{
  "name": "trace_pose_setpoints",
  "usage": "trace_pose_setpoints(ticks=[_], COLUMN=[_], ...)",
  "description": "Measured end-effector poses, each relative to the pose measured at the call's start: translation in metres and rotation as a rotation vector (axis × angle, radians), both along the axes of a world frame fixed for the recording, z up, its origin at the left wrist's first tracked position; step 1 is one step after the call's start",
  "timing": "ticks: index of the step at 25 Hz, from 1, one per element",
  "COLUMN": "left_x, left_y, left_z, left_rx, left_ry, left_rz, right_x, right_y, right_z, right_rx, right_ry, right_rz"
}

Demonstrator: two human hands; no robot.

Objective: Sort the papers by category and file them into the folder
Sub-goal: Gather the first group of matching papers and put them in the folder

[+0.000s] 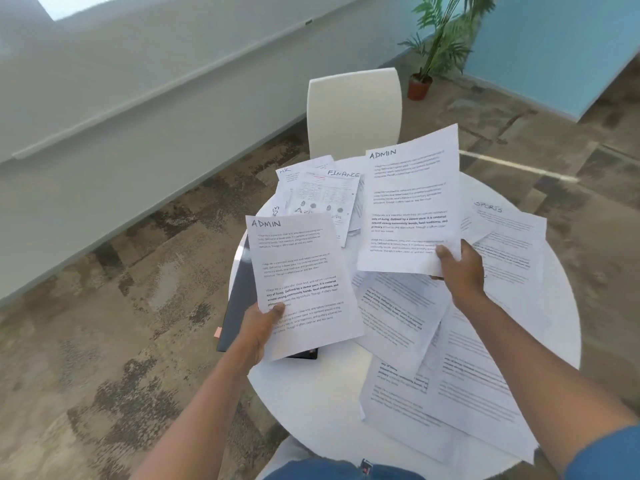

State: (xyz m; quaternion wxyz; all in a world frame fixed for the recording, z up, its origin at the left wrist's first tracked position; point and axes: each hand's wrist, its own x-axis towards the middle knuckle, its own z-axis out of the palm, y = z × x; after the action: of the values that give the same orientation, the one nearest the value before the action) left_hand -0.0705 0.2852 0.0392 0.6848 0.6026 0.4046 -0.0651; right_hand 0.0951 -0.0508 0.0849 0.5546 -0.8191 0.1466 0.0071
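My left hand [260,327] pinches the lower left edge of a printed sheet headed ADMIN [301,271], held up over the table's left side. My right hand [459,263] grips the bottom right corner of a second ADMIN sheet [410,202], raised higher over the middle. Under the left sheet lies a dark folder [239,292] with a small pink tab at its left edge. Several loose printed sheets cover the round white table [311,393]; one is headed FINANCE [332,199], one SPORTS [509,237], one HR [289,174].
A white chair [353,109] stands at the far side of the table. A potted plant [436,46] is on the floor at the back right by a blue wall. Patterned carpet lies to the left of the table.
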Motion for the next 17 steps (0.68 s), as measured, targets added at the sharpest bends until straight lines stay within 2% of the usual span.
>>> trace_pose_setpoints(ticks=[3,5,13,17], left_x=[-0.001,0.000,0.007,0.009], left_y=[-0.028,-0.047,-0.109,-0.135], left_z=[0.000,0.001,0.016,0.024], left_rx=[-0.009,-0.042,-0.110,-0.108], left_ry=[-0.017,-0.019,-0.043,-0.091], left_rz=[-0.028,-0.053,-0.181,-0.240], right_x=[-0.038,-0.069,-0.122,-0.129], right_y=[-0.016,-0.022,-0.051,-0.061], right_z=[-0.005,-0.012,-0.038,-0.032], right_rx=[0.122,0.125,0.009,0.006], right_ry=[0.021,0.054,0.128,0.101], right_rz=[0.002,0.069,0.271,0.253])
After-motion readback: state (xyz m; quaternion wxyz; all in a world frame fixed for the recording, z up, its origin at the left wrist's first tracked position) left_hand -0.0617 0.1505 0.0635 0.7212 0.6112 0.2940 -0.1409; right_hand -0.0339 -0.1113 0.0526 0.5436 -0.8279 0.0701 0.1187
